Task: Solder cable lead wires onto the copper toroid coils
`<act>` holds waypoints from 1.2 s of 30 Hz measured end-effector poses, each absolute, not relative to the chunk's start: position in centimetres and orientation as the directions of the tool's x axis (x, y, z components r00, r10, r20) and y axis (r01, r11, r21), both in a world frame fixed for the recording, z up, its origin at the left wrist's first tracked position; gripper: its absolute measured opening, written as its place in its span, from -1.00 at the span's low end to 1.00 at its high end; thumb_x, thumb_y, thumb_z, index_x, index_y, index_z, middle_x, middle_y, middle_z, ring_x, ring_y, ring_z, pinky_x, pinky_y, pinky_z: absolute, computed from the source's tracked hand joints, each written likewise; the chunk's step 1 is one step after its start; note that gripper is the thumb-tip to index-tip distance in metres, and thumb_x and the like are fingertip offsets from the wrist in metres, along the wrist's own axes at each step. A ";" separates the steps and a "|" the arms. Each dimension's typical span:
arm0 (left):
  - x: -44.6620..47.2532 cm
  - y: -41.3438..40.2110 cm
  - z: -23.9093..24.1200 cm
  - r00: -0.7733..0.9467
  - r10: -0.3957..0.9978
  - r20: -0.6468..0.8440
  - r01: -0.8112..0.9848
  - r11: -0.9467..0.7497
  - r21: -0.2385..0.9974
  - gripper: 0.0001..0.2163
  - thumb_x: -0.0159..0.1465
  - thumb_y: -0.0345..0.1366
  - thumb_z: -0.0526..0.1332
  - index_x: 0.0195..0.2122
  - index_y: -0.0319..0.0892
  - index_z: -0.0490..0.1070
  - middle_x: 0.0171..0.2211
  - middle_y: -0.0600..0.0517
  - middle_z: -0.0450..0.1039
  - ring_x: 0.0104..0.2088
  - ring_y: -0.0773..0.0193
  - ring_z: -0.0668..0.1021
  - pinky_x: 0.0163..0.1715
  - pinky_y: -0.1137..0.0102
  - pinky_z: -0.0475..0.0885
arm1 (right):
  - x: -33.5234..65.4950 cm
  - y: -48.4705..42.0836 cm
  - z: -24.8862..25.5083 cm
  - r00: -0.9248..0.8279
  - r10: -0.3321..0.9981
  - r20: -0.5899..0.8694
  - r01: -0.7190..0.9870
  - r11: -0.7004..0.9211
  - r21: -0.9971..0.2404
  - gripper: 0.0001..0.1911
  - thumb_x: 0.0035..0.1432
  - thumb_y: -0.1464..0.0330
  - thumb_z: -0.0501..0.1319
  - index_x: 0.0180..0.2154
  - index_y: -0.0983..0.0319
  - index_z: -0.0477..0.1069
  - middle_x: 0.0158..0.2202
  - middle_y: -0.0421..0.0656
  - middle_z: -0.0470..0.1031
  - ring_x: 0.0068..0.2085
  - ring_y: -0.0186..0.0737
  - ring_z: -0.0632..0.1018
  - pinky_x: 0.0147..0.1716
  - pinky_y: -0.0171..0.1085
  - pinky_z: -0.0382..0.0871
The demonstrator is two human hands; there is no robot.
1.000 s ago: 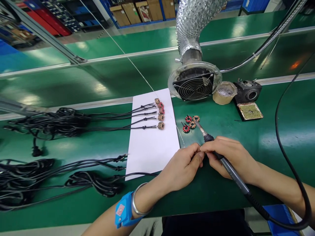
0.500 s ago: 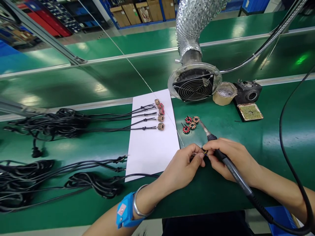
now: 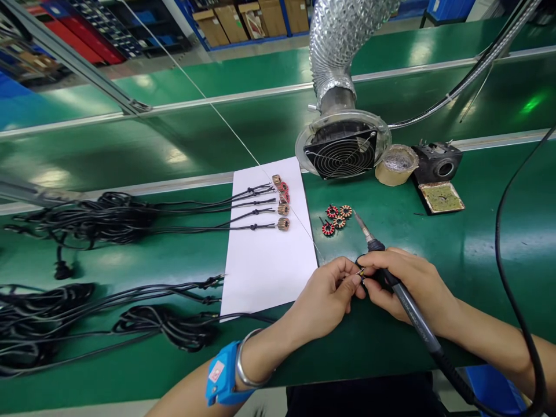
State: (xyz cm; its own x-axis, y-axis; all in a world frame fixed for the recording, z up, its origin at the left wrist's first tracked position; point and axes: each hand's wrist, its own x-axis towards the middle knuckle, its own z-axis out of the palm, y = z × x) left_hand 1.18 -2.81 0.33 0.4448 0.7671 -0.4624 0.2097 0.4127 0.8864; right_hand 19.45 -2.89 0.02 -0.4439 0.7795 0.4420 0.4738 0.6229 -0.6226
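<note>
My right hand (image 3: 414,281) is closed round a soldering iron (image 3: 409,307), its tip pointing up and left, away from me. The thumb and forefinger of that hand also pinch at a small wire end (image 3: 361,271) with a bit of yellow. Opposite, my left hand (image 3: 325,298) is pinched shut on the same dark cable end, mostly hidden by the fingers. A black cable (image 3: 254,317) runs under my left wrist towards it. A thin pale wire (image 3: 237,134) slants down to near the left fingers. Several wound ring coils (image 3: 339,221) lie just beyond the iron's tip.
White paper (image 3: 264,266) bears cable ends with coils (image 3: 283,223). Bundled black cables (image 3: 117,217) lie at left. A fume extractor fan (image 3: 343,153) hangs ahead, beside a tape roll (image 3: 396,167) and an iron stand with sponge (image 3: 441,197). The iron's cord (image 3: 497,249) loops at right.
Both hands stay close together; the fingers have shifted slightly on the wire end, showing more of it. The thin pale wire has moved a little left. The iron stays in my right hand.
</note>
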 end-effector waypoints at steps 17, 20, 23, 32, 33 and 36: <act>1.1 -2.7 0.4 0.475 0.733 -0.487 0.229 0.431 0.873 -0.87 0.33 -0.26 0.08 -0.29 -0.22 0.28 -0.44 0.09 0.42 -0.62 0.50 0.32 -0.60 0.52 0.19 | 20.2 -2.6 0.0 -0.540 0.724 0.429 0.350 0.657 -0.668 -0.73 0.26 0.54 0.16 -0.03 0.19 0.32 -0.27 -0.21 0.54 -0.36 -0.35 0.47 -0.31 -0.35 0.36; 1.0 -2.8 0.3 0.492 0.725 -0.482 0.206 0.442 0.873 -0.85 0.33 -0.24 0.08 -0.32 -0.20 0.26 -0.43 0.09 0.42 -0.63 0.50 0.32 -0.61 0.52 0.19 | 20.2 -2.8 -0.5 -0.523 0.702 0.484 0.372 0.699 -0.611 -0.74 0.26 0.53 0.17 -0.02 0.23 0.33 -0.36 -0.21 0.50 -0.39 -0.33 0.41 -0.36 -0.35 0.33; 1.0 -3.0 0.6 0.479 0.733 -0.482 0.240 0.419 0.876 -0.85 0.34 -0.22 0.07 -0.31 -0.19 0.27 -0.41 0.09 0.43 -0.62 0.49 0.34 -0.59 0.51 0.22 | 20.3 -2.9 -0.5 -0.534 0.693 0.484 0.380 0.708 -0.596 -0.72 0.26 0.51 0.18 0.01 0.23 0.33 -0.36 -0.21 0.50 -0.40 -0.31 0.39 -0.38 -0.34 0.32; 1.0 -3.2 1.1 0.439 0.844 -0.308 0.487 0.065 0.871 -0.86 0.35 -0.32 0.03 -0.33 -0.17 0.32 -0.39 0.06 0.50 -0.42 0.31 0.47 -0.38 0.39 0.32 | 19.9 -2.1 0.2 -0.553 0.714 0.429 0.350 0.666 -0.658 -0.74 0.25 0.57 0.11 -0.06 0.19 0.34 -0.32 -0.23 0.50 -0.39 -0.36 0.42 -0.33 -0.35 0.33; 1.0 -3.2 1.1 0.442 0.844 -0.304 0.492 0.056 0.869 -0.86 0.35 -0.32 0.03 -0.32 -0.17 0.33 -0.38 0.05 0.50 -0.40 0.29 0.48 -0.36 0.38 0.33 | 19.9 -2.1 0.0 -0.557 0.715 0.422 0.352 0.664 -0.660 -0.74 0.26 0.57 0.11 -0.06 0.19 0.33 -0.31 -0.23 0.50 -0.39 -0.36 0.41 -0.33 -0.35 0.33; 1.1 -3.3 1.1 0.451 0.845 -0.287 0.499 0.027 0.866 -0.88 0.34 -0.35 0.03 -0.29 -0.18 0.34 -0.35 0.03 0.51 -0.35 0.26 0.51 -0.31 0.36 0.35 | 19.9 -2.4 -0.1 -0.564 0.728 0.390 0.385 0.649 -0.656 -0.73 0.25 0.56 0.10 -0.04 0.20 0.32 -0.29 -0.22 0.49 -0.36 -0.34 0.39 -0.31 -0.34 0.33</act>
